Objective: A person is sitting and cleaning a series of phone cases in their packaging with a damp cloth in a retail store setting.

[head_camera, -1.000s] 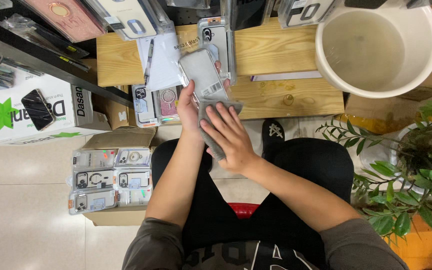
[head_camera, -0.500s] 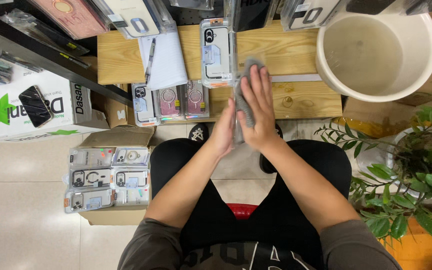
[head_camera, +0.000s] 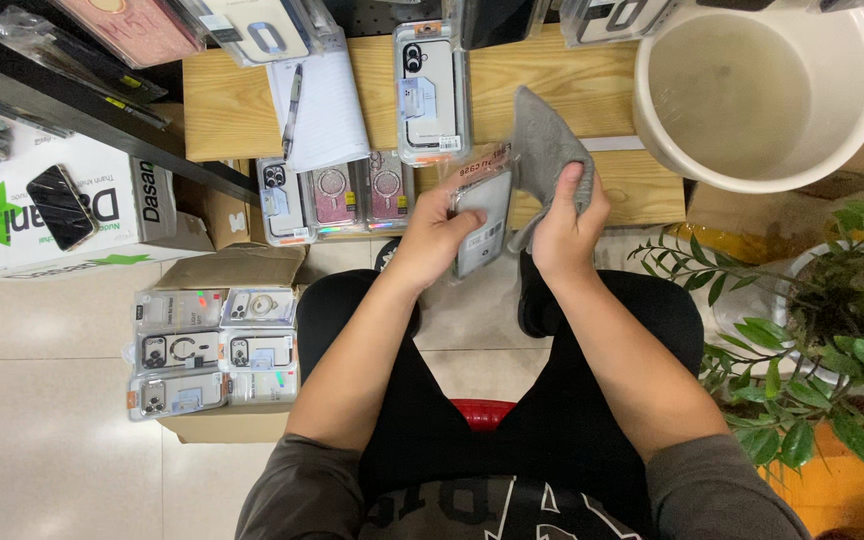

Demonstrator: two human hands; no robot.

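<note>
Packaged phone case (head_camera: pixel 482 222) gripped by left hand (head_camera: pixel 439 232), right hand (head_camera: pixel 567 225) clutching grey cloth (head_camera: pixel 542 150) over wooden table (head_camera: pixel 572 90).

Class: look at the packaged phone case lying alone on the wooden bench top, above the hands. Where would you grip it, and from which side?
Grip the packaged phone case by its long side edges, from above: it lies flat, a slim rectangle with bare wood on both sides.

Grey cloth (head_camera: pixel 544 150), white bucket (head_camera: pixel 672 150)
</note>
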